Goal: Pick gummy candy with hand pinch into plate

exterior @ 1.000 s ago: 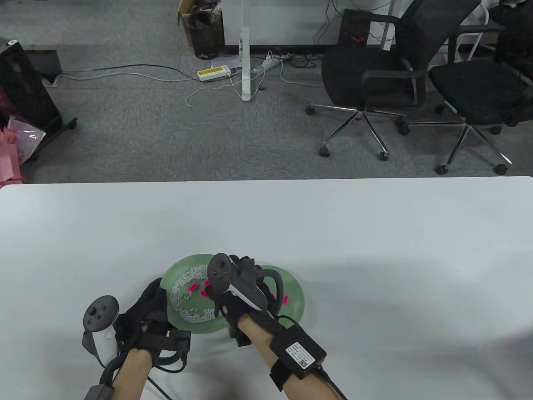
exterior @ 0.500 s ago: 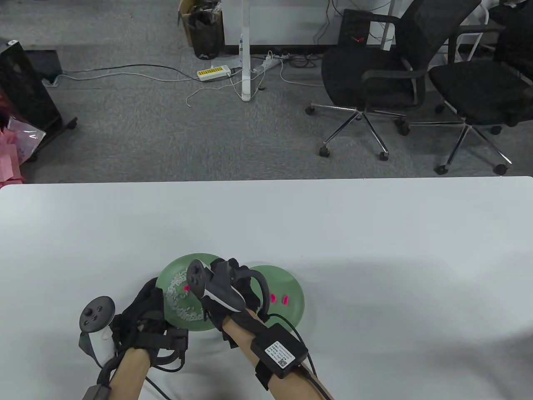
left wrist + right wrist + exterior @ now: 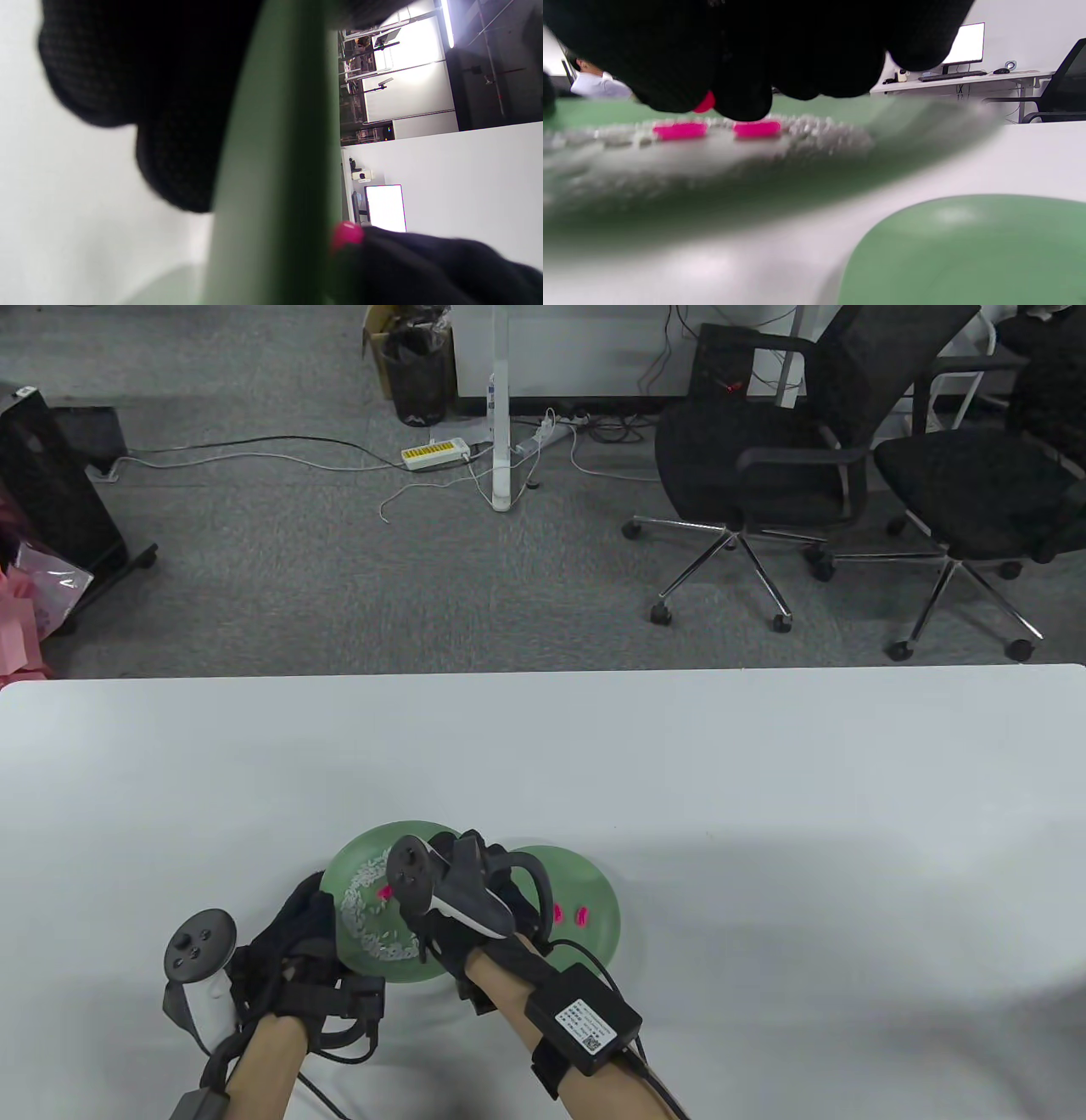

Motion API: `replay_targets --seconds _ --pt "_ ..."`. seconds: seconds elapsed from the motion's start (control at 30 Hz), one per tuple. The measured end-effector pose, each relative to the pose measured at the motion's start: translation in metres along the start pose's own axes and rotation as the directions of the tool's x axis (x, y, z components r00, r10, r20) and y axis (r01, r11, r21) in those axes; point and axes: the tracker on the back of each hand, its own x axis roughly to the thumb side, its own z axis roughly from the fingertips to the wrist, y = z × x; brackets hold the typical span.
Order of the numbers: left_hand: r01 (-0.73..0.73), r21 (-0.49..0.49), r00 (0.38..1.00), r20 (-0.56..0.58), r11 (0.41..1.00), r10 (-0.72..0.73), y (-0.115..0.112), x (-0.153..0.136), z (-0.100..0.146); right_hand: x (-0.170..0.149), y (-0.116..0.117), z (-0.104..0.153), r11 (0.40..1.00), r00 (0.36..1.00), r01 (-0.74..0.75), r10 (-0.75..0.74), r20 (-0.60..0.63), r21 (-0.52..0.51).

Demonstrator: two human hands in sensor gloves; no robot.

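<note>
Two green plates sit side by side near the table's front edge. The left plate (image 3: 366,847) carries white grains (image 3: 365,929) and pink gummy candies (image 3: 679,130). Two gummies (image 3: 557,913) lie in the right plate (image 3: 604,891). My right hand (image 3: 445,929) hovers over the left plate and pinches one pink gummy (image 3: 706,102) between its fingertips (image 3: 742,99), just above the grains. The same gummy (image 3: 348,233) shows in the left wrist view. My left hand (image 3: 293,929) grips the left plate's rim (image 3: 275,169) at its left side.
The white table (image 3: 764,814) stretches wide behind and to the right of the plates. Beyond its far edge are grey carpet, two black office chairs (image 3: 764,466), cables and a power strip (image 3: 434,454).
My right hand has moved left from between the plates to over the grain plate, uncovering the two gummies in the right plate. The left hand has stayed on the rim.
</note>
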Motion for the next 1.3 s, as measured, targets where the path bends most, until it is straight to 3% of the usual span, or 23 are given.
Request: replay_targets --seconds 0.23,0.37,0.5,0.87,1.3 --pt "-0.021 0.011 1.000 -0.015 1.000 0.021 0.004 -0.002 -0.002 -0.056 -0.032 0.000 0.997 0.993 0.052 -0.058 -0.105 -0.065" --pt "-0.034 0.017 0.999 -0.026 0.999 0.034 0.005 -0.004 -0.004 -0.096 -0.028 0.000 0.996 0.978 0.085 -0.085 -0.193 -0.008" --pt "-0.037 0.020 0.999 -0.027 0.999 0.037 0.006 -0.004 -0.005 -0.116 -0.008 0.000 0.995 0.968 0.080 -0.063 -0.244 0.064" --pt "-0.040 0.020 0.999 -0.025 0.999 0.041 0.007 -0.003 -0.005 -0.108 0.043 -0.003 0.986 0.973 -0.012 0.051 -0.225 0.169" --pt "-0.044 0.017 0.999 -0.026 0.999 0.044 0.008 -0.004 -0.006 -0.099 0.059 -0.005 0.978 0.974 -0.064 0.104 -0.199 0.199"
